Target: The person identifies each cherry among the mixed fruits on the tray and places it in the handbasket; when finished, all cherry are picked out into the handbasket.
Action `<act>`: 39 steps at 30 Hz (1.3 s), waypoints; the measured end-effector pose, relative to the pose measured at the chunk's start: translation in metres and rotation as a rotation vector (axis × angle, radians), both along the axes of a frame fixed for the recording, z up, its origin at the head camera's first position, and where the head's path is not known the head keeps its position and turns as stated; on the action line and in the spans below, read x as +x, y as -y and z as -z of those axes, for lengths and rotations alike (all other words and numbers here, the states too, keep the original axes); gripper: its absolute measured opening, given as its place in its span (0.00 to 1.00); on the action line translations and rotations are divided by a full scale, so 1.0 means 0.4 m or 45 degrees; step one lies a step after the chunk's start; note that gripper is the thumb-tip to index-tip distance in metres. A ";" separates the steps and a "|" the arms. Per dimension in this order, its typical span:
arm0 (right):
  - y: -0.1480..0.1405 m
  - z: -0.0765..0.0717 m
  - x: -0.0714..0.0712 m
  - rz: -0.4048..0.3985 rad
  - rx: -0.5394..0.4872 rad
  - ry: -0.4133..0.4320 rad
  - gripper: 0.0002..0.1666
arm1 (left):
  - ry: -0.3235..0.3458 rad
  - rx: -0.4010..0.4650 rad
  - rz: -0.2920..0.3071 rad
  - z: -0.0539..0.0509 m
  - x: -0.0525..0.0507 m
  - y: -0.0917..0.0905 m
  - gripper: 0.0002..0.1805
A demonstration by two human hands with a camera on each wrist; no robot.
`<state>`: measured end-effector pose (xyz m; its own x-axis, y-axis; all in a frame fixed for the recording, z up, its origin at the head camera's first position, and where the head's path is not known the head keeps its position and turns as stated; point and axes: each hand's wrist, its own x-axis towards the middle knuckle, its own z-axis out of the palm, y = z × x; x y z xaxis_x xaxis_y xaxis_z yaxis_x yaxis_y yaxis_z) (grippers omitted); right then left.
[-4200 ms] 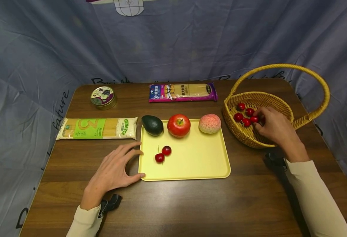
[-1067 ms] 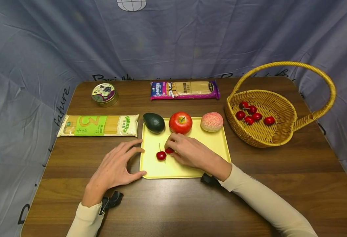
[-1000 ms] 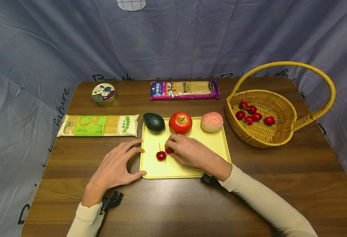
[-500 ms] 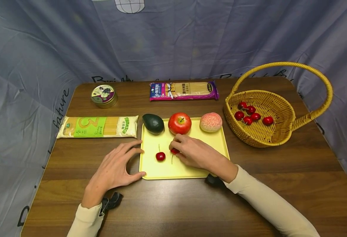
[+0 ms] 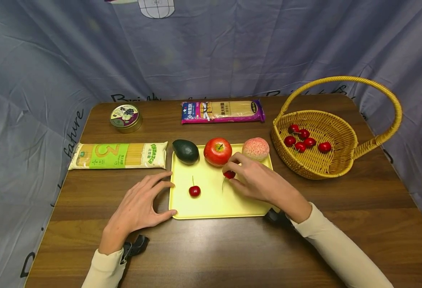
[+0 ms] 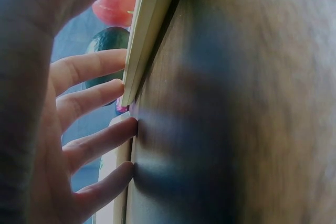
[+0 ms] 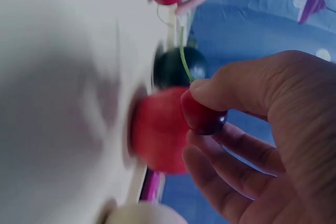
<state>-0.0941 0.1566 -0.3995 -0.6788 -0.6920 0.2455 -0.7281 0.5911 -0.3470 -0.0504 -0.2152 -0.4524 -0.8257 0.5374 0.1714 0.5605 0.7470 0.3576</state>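
Note:
My right hand (image 5: 255, 178) pinches a cherry (image 7: 202, 113) by its body between thumb and fingers, over the right half of the yellow tray (image 5: 211, 208). Its green stem sticks out past the thumb in the right wrist view. A second cherry (image 5: 194, 191) lies on the tray's left part, stem pointing away. My left hand (image 5: 139, 204) rests beside the tray, with thumb and fingertips spread against its left edge. Along the tray's far side sit an avocado (image 5: 185, 151), a red apple (image 5: 217, 152) and a pink peach-like fruit (image 5: 255, 149), partly behind my right hand.
A wicker basket (image 5: 315, 172) with a tall handle stands right of the tray, several cherries (image 5: 309, 143) inside. Behind the tray lies a purple noodle pack (image 5: 222, 111). At left are a green-labelled spaghetti pack (image 5: 119, 156) and a round tin (image 5: 126, 118).
My right hand came from the basket to the tray, took hold of the right-hand cherry there and carried it rightward, away from the other. My left hand stays at the tray edge.

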 end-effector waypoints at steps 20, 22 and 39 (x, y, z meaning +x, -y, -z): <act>-0.148 -0.022 -0.015 0.136 -0.114 -0.162 0.21 | 0.009 -0.011 -0.007 0.003 0.000 0.001 0.38; -0.162 -0.025 -0.016 0.162 -0.104 -0.170 0.21 | 0.011 -0.012 -0.007 0.003 0.000 0.000 0.38; -0.292 -0.043 -0.007 0.425 -0.075 -0.274 0.25 | 0.013 -0.006 -0.010 0.002 -0.001 0.000 0.38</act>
